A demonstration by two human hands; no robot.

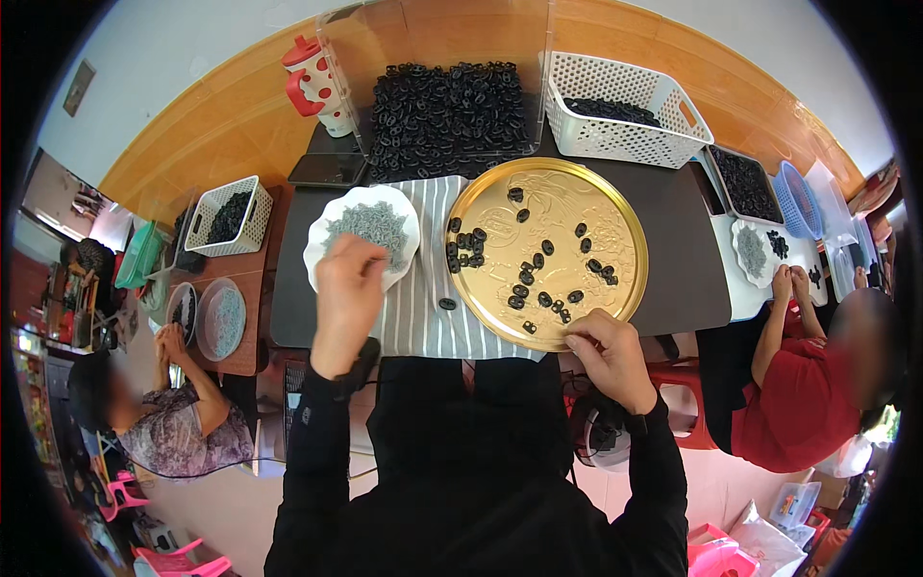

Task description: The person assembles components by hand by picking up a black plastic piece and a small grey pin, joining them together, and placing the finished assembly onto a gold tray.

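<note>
My left hand [348, 298] hangs over the near edge of a scalloped white plate [315, 252] heaped with small grey pieces [370, 229], too fine to name. Its fingertips are drawn together; whatever they hold is hidden. At the near right rim of a round gold tray [630, 202], my right hand [613, 361] has its thumb and fingers closed together, and I cannot make out anything between them. Small black oval plastic parts with holes [548, 247] lie scattered on the tray, with a cluster at its left. One black oval part [447, 304] lies on the striped cloth [413, 327].
Behind the tray stand a clear bin [447, 115] full of black parts and a white perforated basket [625, 144]. A red-and-white tumbler [322, 87] and a dark phone-like slab [327, 170] are at back left. One person works on each side, with similar containers.
</note>
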